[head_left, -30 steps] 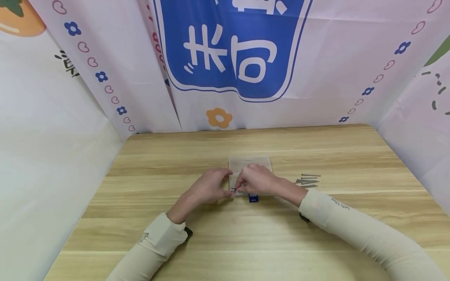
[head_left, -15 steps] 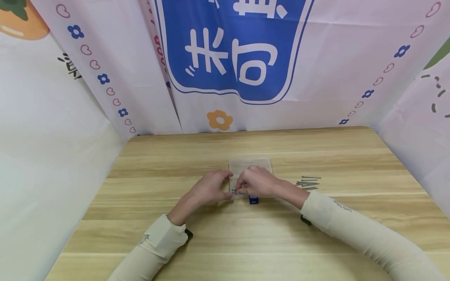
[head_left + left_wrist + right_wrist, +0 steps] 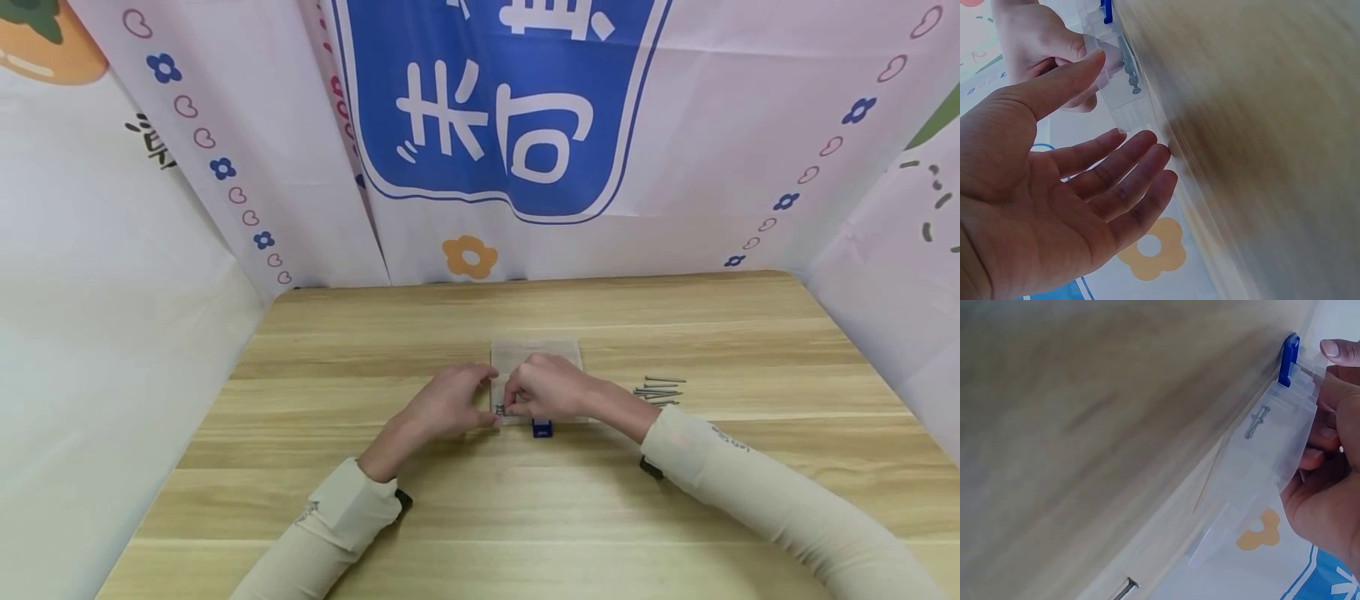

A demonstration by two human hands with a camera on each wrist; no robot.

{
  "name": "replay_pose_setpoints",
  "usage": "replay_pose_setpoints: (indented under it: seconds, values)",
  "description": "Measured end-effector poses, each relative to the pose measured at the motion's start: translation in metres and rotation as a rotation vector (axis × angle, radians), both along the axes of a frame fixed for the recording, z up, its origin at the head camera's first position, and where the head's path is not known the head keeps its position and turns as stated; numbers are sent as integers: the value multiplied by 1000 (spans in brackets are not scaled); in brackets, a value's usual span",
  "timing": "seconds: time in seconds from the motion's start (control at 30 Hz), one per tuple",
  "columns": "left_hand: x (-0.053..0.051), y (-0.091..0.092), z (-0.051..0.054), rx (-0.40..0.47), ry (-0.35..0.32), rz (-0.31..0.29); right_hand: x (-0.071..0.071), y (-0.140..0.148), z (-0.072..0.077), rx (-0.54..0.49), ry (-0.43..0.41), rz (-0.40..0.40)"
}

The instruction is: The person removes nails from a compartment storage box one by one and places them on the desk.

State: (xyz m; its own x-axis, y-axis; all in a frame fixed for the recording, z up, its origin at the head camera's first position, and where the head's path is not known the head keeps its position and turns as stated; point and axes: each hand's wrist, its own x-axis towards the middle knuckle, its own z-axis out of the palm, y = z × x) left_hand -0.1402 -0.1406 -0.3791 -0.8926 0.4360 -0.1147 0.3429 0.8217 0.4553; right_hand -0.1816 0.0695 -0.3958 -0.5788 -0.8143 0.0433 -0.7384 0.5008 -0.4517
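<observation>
A clear plastic box [image 3: 534, 345] with a blue latch [image 3: 542, 428] on its front lies mid-table. Several grey nails [image 3: 500, 410] are gathered in its near left corner, their heads showing through the wall in the left wrist view. My right hand [image 3: 551, 387] reaches over the box and pinches at these nails with curled fingers, whose tips partly hide what they hold. Beside the box's left end is my left hand [image 3: 447, 400], thumb and fingers spread apart. In the left wrist view its thumb [image 3: 1072, 78] lies close to the box wall; whether it touches is unclear.
Several more nails [image 3: 660, 392] lie loose on the wooden table [image 3: 420, 333], right of the box and beyond my right wrist. A printed cloth [image 3: 675, 125] hangs behind the table's far edge, with pale cloth at both sides.
My right fingertips have shifted slightly at the nails in the box's corner, which now lie a little differently. My left hand stays in nearly the same place.
</observation>
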Motion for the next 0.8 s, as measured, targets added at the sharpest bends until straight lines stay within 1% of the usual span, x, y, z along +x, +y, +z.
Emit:
replay_pose_setpoints:
  seconds: [0.13, 0.23, 0.53, 0.67, 0.8]
  values:
    - [1, 0, -1, 0, 0, -2, -2, 2, -1, -2, -26, 33]
    - [1, 0, -1, 0, 1, 0, -3, 2, 0, 6, -34, 37]
    - [1, 1, 1, 2, -2, 8, 2, -2, 5, 44, 36, -11]
    - [1, 1, 1, 2, -4, 6, 3, -3, 3, 56, 28, -34]
    - [1, 2, 1, 11, -3, 5, 3, -4, 2, 55, 5, -27]
